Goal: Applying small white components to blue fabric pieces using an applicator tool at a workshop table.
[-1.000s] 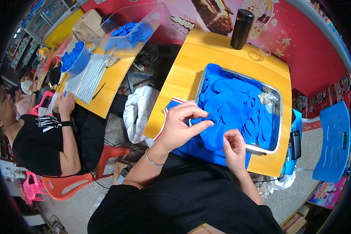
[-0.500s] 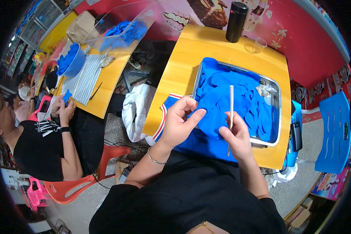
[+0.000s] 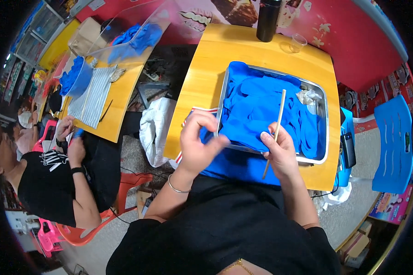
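Stick (image 3: 281, 110), slim, straight, pale and wood-coloured, plain along its length, is gripped around its middle by the right hand (image 3: 283, 149), thumb pressing it toward the curled fingers. It is over the near edge of a shallow, rectangular, silver metal tray (image 3: 326, 133) on a yellow wood-topped desk (image 3: 206, 59). Its long axis stands steep in the view: the upper end points away from the person and leans rightward, in front of a heap of flat, bright blue cloth pieces (image 3: 257, 107) in the tray; the lower end points back toward the person, slightly left. Beside the tray's left side, the left hand (image 3: 198, 143) has loosely curved fingers, its blurred thumb parted from the index finger.
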Available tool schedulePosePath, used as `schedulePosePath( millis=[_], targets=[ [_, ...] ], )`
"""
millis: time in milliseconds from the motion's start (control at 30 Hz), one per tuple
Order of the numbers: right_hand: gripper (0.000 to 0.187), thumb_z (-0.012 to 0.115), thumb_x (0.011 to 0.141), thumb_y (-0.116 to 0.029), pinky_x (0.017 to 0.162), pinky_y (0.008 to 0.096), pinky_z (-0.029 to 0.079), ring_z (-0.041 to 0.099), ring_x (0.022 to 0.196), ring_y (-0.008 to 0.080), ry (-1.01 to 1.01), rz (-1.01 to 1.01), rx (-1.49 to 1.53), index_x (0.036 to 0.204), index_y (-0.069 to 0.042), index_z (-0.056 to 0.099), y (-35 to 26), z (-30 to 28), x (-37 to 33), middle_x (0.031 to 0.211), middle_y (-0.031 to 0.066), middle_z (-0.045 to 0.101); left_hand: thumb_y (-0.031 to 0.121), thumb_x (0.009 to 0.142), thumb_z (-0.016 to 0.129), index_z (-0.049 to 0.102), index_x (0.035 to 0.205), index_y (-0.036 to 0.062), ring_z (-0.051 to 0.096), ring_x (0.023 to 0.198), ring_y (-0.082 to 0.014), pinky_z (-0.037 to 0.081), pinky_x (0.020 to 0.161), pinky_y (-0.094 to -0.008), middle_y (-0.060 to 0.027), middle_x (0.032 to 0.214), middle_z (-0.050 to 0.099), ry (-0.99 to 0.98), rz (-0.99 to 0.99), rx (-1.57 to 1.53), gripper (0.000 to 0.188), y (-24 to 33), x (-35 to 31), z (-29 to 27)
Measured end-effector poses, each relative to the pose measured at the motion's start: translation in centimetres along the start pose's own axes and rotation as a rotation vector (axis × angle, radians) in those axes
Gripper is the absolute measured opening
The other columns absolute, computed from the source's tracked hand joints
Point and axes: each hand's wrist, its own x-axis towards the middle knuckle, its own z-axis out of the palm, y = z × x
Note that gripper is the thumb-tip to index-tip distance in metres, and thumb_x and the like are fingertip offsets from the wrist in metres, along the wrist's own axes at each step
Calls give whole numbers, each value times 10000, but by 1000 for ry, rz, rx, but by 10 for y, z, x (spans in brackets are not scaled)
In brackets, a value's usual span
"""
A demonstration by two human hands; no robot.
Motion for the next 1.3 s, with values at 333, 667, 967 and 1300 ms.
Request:
schedulePosePath(
  millis=[333, 667, 967, 1300],
  targets=[
    [179, 664, 855, -194, 455, 158, 389, 441, 546, -3, -41, 75, 25, 868, -113, 505, 10, -10, 0, 706, -64, 519, 39, 632, 658, 633, 1086, 86, 597, 963, -215, 387, 959, -460, -70, 1046, 628, -584, 486, 904, 457, 1, 3, 21],
    [248, 511, 945, -338, 437, 169, 220, 363, 505, 9, -74, 162, 185, 1044, -114, 548, 12, -25, -3, 658, -42, 488, 23, 708, 634, 652, 1039, 73, 629, 766, -222, 423, 915, -418, -88, 788, 650, -583, 280, 718, 335, -12, 0, 21],
    [250, 479, 957, -312, 463, 172, 225, 329, 527, 15, -83, 130, 97, 1090, -112, 548, 13, -35, -7, 680, -24, 503, 33, 779, 623, 661, 991, 44, 628, 714, -242, 443, 889, -408, -101, 725, 642, -541, 199, 631, 216, -18, -2, 19],
    [551, 607, 822, -37, 647, 263, 455, 497, 685, 122, 393, -406, -848, 1341, -36, 420, 5, -114, 5, 1014, 86, 576, 192, 940, 528, 531, 901, -45, 539, 586, -75, 388, 489, -249, -119, 626, 565, -279, -272, 130, 240, -44, -13, 7]
  ],
)
